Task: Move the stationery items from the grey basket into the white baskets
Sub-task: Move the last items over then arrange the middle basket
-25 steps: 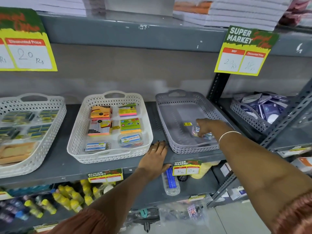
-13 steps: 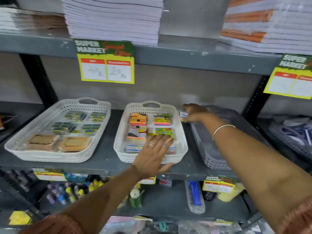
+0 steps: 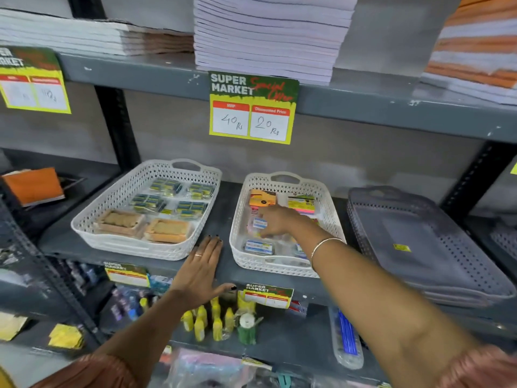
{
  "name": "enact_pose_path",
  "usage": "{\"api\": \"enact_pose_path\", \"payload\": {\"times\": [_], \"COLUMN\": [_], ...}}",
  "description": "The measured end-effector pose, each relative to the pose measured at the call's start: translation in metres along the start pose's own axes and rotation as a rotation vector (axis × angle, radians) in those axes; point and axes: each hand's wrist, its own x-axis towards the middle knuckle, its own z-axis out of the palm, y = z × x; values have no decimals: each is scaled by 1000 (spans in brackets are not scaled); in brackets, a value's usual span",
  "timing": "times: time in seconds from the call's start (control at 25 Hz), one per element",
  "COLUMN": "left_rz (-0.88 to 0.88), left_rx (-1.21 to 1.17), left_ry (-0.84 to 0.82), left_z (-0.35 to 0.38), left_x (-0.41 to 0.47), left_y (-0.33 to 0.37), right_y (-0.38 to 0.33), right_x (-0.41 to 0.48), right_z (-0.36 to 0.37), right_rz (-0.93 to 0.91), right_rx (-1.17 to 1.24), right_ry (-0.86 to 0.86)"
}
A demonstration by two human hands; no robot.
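1. Nearest you, on the lower shelf, stand small yellow bottles (image 3: 205, 323) and, further right, a clear case of blue pens (image 3: 347, 340).
2. Your left hand (image 3: 200, 268) lies flat and open on the front edge of the middle shelf (image 3: 223, 191), fingers together, thumb spread over a price label (image 3: 267, 295). It holds nothing and rests in the gap between the two white baskets.
3. Your right hand (image 3: 275, 221) reaches down into the right white basket (image 3: 334, 217), a bangle (image 3: 324, 245) on the wrist. Its fingers are curled round a small clear box with a blue and white label (image 3: 259, 222), low over the basket's middle; whether the box already rests on the bottom is unclear.
4. In that same basket a like blue-labelled box (image 3: 258, 247) lies at the near end, with an orange pack (image 3: 263, 198) and a yellow-green pack (image 3: 300, 203) at the far end.
5. To the left, the left white basket (image 3: 112, 208) holds brown flat packs near you and blue-yellow packs behind.
6. To the right, the grey basket (image 3: 361, 219) shows only a small yellow sticker (image 3: 401, 247) on its floor.
7. Farthest, a price sign (image 3: 251, 107) hangs from the upper shelf under a stack of white books (image 3: 268, 35).
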Motion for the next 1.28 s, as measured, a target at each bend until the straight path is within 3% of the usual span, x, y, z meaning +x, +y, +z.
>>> {"api": "enact_pose_path", "payload": {"times": [0.48,1.28], "left_rz": [34,44], "left_rx": [-4,-153], "left_ry": [24,33], "left_z": [22,15], "left_x": [8,5], "left_y": [-12,-13], "right_y": [-19,-19], "right_x": [0,-19], "right_z": [24,29], "right_rz": [-66,68], "right_rx": [-87,31], "right_ry": [-118,-34]}}
